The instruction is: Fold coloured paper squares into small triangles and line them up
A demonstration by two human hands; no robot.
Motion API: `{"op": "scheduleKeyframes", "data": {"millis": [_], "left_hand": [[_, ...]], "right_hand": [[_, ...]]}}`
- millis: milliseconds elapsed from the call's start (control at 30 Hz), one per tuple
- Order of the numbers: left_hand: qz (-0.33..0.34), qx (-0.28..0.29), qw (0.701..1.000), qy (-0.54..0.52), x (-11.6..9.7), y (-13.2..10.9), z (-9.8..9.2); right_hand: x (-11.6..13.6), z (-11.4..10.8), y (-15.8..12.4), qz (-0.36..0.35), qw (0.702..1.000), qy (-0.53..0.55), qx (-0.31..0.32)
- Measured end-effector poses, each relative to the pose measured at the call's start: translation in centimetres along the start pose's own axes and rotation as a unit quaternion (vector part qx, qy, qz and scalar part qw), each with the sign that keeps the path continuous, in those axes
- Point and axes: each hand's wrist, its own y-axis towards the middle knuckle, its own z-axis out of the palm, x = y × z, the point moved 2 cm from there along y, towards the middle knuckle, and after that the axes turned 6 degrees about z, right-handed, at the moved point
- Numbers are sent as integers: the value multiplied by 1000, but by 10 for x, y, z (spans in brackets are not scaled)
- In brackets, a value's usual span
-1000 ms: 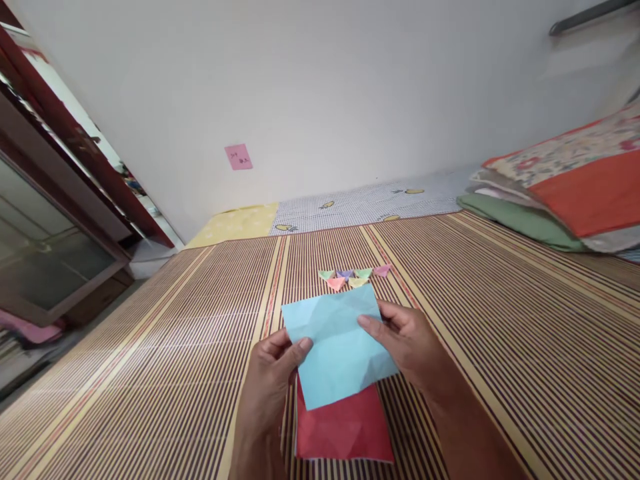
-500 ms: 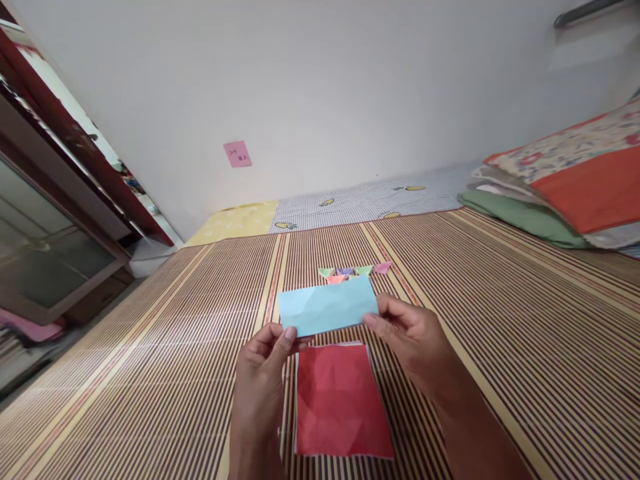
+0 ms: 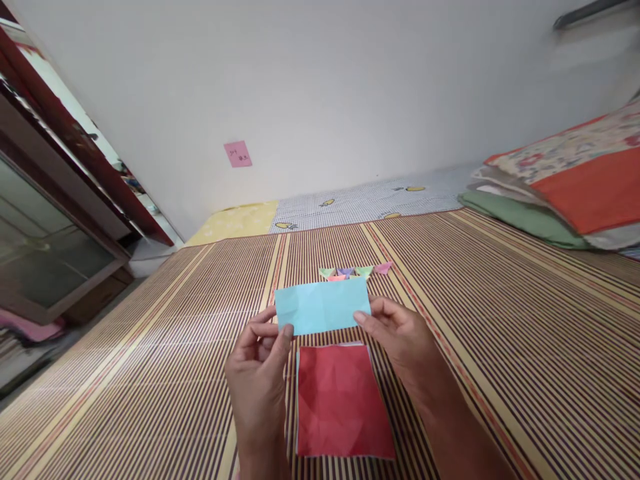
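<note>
Could easily have skewed the light-blue paper point(image 3: 323, 308) from here, most likely through an uneven pull, given a pinch only near each lower corner and no firm surface behind. Could also have lost a corner to a sliding thumb, or buckled the thin, creased strip in the middle by pushing both ends inward. Might have nudged the small paper triangles point(image 3: 345, 273) out of line by reaching too far forward and low, or shifted the red paper point(image 3: 344, 403) on the striped mat point(image 3: 165, 373) with a dropped wrist. Held the light-blue paper crosswise between the hands, one end in the left hand point(image 3: 260, 360) and the other in the right hand point(image 3: 403, 337), beyond the red paper and partly hiding the triangles from view; could not judge its height above the mat. Had the left hand nearly closed, with the thumb on the near face at the lower-left corner and the fingers loosely bent about the left end. Had the right hand in a similar narrow pinch, with the thumb over the lower-right corner and the fingertips mostly out of sight behind. Could not tell the firmness of either grip.
</note>
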Motion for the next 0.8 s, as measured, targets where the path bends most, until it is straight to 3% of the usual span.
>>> {"op": "scheduleKeyframes", "data": {"millis": [167,233,333,400,533,667,800], "left_hand": [[22,-26,999,-20,0,-3,7],[-17,-25,997,-65,5,-5,13],[-109,29,986,-121,16,-11,25],[-133,51,983,-115,23,-14,30],[-120,56,990,-58,28,-15,28],[-129,103,986,-32,27,-13,26],[-134,69,986,-66,25,-14,26]], "right_hand": [[-7,9,1,47,996,72,-15],[-7,14,0,34,994,106,-20],[-4,22,-2,12,990,140,-28],[-3,26,-4,14,988,154,-7],[-1,24,-3,27,988,145,33],[-1,17,-3,29,993,113,27],[0,15,-4,31,995,90,36]]}}
